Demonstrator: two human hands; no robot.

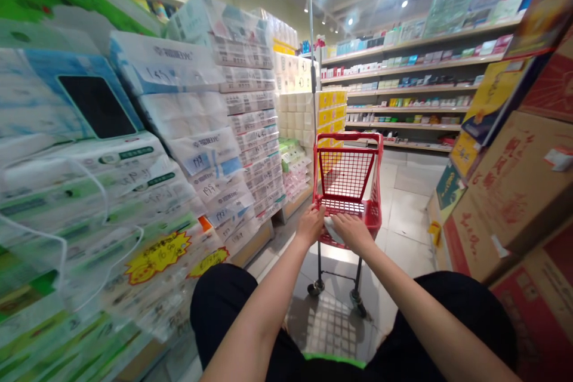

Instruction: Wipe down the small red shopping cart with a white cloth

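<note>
A small red shopping cart (380,185) with a mesh back panel stands upright straight in front of me. My left hand (310,224) is at the left of its near edge, with the fingers curled closed against the red rim. Just to the right, my right hand (352,231) rests at the same edge, its fingers bent together over a crumpled white cloth or tissue (332,228). The white piece lies between the two hands, partly hidden under the right fingers.
Stacked tissue packs (215,155) line the left side, with a dark phone-like rectangle (98,106) and a white cable (106,197). Cardboard boxes (514,185) are piled at the right. Product shelves (403,108) stand behind the cart, across the tiled floor (405,212).
</note>
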